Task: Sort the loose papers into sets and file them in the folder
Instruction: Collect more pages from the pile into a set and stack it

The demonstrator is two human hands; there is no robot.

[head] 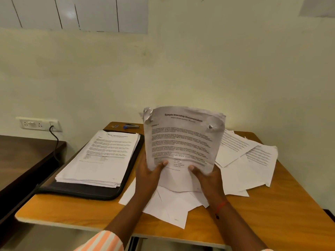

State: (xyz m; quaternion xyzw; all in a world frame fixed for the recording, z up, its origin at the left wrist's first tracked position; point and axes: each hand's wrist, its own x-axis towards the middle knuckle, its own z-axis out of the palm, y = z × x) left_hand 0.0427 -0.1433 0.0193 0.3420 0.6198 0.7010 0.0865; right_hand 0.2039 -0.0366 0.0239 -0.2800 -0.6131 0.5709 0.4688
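- Head view: your striped sleeve (pixel 103 241) sits at the lower edge, and a red thread (pixel 221 206) circles your right wrist.
- Your left hand (pixel 148 171) and right hand (pixel 208 178) both grip the lower edge of a set of printed papers (pixel 183 140), thumbs on the front page, holding it upright above the table (pixel 272 205).
- Loose papers (pixel 170 205) lie scattered beneath the held set and to its right.
- Left of them, a black folder (pixel 90 193) lies flat, bearing a neat stack of papers (pixel 101 156).
- Beyond the folder, a stapler (pixel 131 126) rests near the table's far edge; a wall socket (pixel 39 124) sits further left.
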